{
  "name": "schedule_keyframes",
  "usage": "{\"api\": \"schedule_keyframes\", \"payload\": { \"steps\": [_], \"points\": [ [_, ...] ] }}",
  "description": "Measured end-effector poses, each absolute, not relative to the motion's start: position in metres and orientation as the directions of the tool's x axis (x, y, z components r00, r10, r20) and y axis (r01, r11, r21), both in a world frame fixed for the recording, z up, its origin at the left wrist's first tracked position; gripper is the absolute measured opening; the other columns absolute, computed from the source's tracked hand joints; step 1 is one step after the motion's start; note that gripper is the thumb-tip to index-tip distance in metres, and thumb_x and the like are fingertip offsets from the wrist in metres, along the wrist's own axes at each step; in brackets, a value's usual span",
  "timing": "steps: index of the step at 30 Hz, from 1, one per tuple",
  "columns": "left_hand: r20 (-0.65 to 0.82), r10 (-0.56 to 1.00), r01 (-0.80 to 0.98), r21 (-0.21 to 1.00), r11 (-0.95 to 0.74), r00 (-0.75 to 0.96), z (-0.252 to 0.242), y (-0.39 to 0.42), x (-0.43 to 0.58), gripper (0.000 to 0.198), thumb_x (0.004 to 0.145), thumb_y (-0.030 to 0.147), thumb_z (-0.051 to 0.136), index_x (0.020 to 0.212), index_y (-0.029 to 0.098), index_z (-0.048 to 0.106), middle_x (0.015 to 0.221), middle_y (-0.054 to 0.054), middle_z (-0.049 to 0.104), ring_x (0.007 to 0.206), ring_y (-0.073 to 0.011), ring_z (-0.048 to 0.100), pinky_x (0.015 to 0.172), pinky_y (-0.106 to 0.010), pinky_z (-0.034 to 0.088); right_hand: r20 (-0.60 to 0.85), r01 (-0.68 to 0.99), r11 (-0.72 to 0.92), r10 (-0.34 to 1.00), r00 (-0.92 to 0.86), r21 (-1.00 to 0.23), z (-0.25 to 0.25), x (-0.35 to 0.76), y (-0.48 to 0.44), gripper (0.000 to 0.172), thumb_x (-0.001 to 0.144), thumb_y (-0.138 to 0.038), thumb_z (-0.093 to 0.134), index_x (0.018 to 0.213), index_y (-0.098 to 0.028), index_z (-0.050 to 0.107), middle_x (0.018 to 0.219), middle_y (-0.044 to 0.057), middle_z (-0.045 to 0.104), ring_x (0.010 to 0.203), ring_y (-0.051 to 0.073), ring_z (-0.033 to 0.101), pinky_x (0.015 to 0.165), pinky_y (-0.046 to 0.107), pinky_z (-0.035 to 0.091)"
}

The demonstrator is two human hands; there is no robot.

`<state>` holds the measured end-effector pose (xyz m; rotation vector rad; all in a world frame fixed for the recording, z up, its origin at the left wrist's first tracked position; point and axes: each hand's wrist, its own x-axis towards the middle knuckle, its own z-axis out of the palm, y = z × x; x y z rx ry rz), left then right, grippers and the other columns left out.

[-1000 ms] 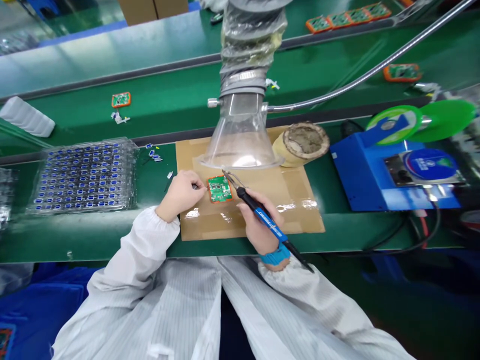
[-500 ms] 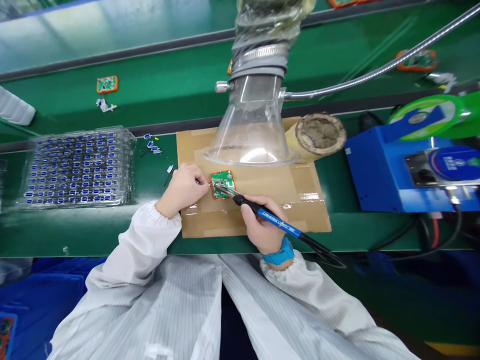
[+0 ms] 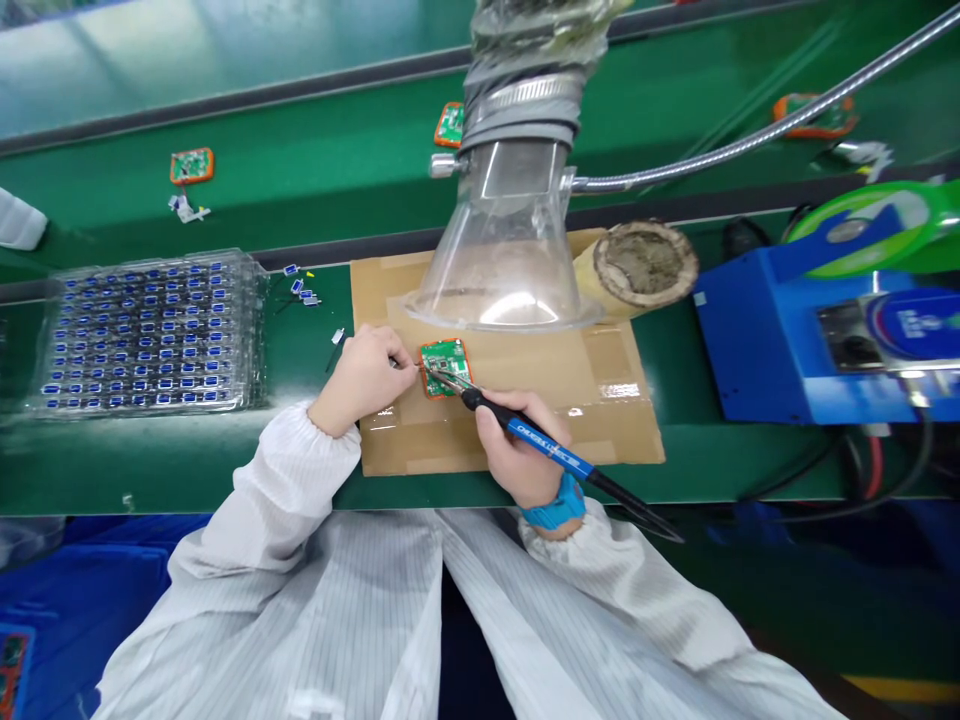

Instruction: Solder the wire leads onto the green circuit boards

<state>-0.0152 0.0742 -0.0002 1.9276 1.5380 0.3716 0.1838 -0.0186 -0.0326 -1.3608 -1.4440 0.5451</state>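
A small green circuit board in an orange frame lies on a taped cardboard mat. My left hand is closed beside the board's left edge, pinching a thin wire-like piece whose end meets the board. My right hand grips a blue and black soldering iron, its metal tip resting on the board's left part. A clear fume funnel hangs just behind the board.
A clear tray of several blue parts sits to the left. A blue soldering station with a green spool stands at the right, next to a dirty sponge roll. More framed boards lie on the far belt.
The iron's tip came down from above the board's top right onto its left part. My left hand stayed at the board's edge. The view shifted slightly.
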Motion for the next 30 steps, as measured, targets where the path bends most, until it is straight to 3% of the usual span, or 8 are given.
{"api": "schedule_keyframes", "payload": {
  "steps": [24, 30],
  "points": [
    [-0.141, 0.948, 0.763, 0.631, -0.137, 0.287, -0.004, 0.074, -0.017, 0.017, 0.076, 0.012, 0.065, 0.060, 0.019, 0.064, 0.079, -0.003, 0.070, 0.087, -0.0216, 0.055, 0.085, -0.039, 0.043, 0.389, 0.432, 0.282, 0.903, 0.182, -0.857, -0.033, 0.184, -0.022, 0.008, 0.088, -0.028, 0.071, 0.095, -0.024, 0.070, 0.087, 0.004, 0.076, 0.076, 0.021, 0.074, 0.068, 0.034, 0.061],
    [-0.146, 0.949, 0.772, 0.622, -0.132, 0.280, -0.005, 0.075, -0.018, 0.017, 0.076, 0.012, 0.065, 0.060, 0.019, 0.063, 0.079, -0.003, 0.068, 0.087, -0.0220, 0.055, 0.083, -0.039, 0.044, 0.371, 0.411, 0.221, 0.868, 0.330, -0.884, -0.039, 0.204, -0.023, 0.012, 0.088, -0.032, 0.070, 0.095, -0.022, 0.070, 0.086, 0.004, 0.072, 0.071, 0.020, 0.071, 0.068, 0.035, 0.059]
  ]
}}
